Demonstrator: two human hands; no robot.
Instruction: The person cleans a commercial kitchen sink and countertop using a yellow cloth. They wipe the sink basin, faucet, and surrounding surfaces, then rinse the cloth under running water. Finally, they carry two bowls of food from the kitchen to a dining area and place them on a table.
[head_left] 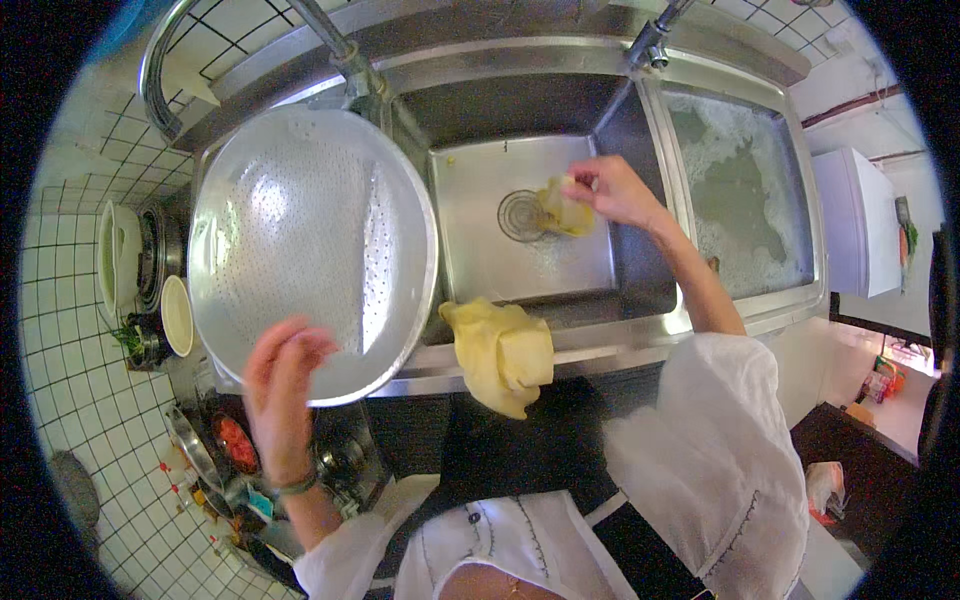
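Note:
In the middle sink [450, 250], my right hand [612, 192] pinches a limp yellow-green cloth-like piece [568, 212] beside the round drain strainer [520, 215]. Its exact kind is hard to make out. On the left a large, shiny metal colander [290, 220] with many small holes lies over the sink top. My left hand [285, 375] hovers at the colander's near rim, its fingers bent and slightly blurred by motion, with nothing visible in them. A pale yellow cloth [503, 358] hangs over the sink's front edge between my arms.
Foamy, cloudy water fills the right basin [740, 190]. Taps [650, 45] stand along the back, and a curved spout [160, 75] rises at the far left. Beside the colander are a pale oval bowl [177, 315], dark pans [158, 255] and a dish of red food [235, 442].

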